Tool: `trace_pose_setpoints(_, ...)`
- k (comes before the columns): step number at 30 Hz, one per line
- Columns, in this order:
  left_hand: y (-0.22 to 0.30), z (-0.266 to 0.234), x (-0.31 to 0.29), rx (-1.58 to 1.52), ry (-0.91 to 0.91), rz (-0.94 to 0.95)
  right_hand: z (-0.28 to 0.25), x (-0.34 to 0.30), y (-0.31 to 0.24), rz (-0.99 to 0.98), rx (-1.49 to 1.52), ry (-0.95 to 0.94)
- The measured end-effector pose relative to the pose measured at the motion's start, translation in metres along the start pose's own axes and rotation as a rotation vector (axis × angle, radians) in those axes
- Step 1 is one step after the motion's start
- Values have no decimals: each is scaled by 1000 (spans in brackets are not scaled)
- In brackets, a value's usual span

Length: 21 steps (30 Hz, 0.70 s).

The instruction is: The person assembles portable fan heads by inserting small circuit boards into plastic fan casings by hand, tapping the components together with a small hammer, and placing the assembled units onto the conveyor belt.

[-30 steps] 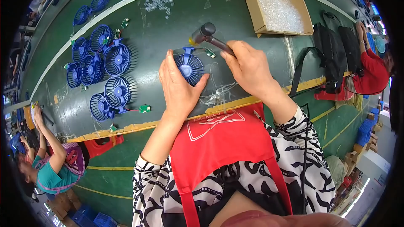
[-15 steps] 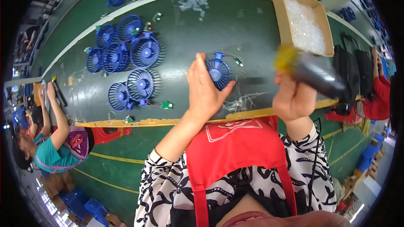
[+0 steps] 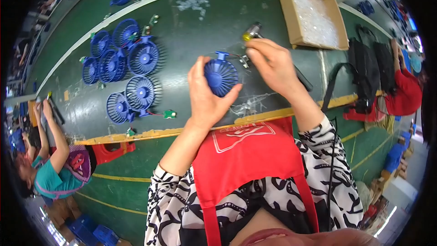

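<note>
My left hand curls around the left and lower sides of a round blue slotted fan housing on the dark green bench. Two thin wires run from the housing's neck to a small green circuit board. Close to that board is my right hand, its thumb and fingers apart and nothing between them. A hammer with a yellow-faced metal head and a black handle lies on the bench. My right hand covers the middle of its handle.
Several blue fan housings with green boards stand at the left. An open cardboard box of small clear parts sits at the back right, with black bags beyond it. Loose clear pieces lie at the back. A co-worker works at far left.
My right hand has put the hammer down on the bench and moved left toward the small board. My left hand stays around the fan housing.
</note>
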<state>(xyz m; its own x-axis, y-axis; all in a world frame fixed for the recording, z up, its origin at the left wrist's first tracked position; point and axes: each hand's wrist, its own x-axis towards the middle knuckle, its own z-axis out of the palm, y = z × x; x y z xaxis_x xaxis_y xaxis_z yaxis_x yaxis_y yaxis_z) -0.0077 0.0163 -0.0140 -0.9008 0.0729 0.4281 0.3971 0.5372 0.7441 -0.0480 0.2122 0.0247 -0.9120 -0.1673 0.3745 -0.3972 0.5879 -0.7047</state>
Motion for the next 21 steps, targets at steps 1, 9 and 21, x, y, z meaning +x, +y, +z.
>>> trace_pose_setpoints(1,0,0,0,-31,1,-16,5,3,-3,57,94,-39)
trace_pose_setpoints(9,-1,4,-6,-105,51,-64,29,3,-2,313,293,-281)
trace_pose_setpoints(21,-54,-6,82,-64,196,-253,33,-12,23,349,509,-184)
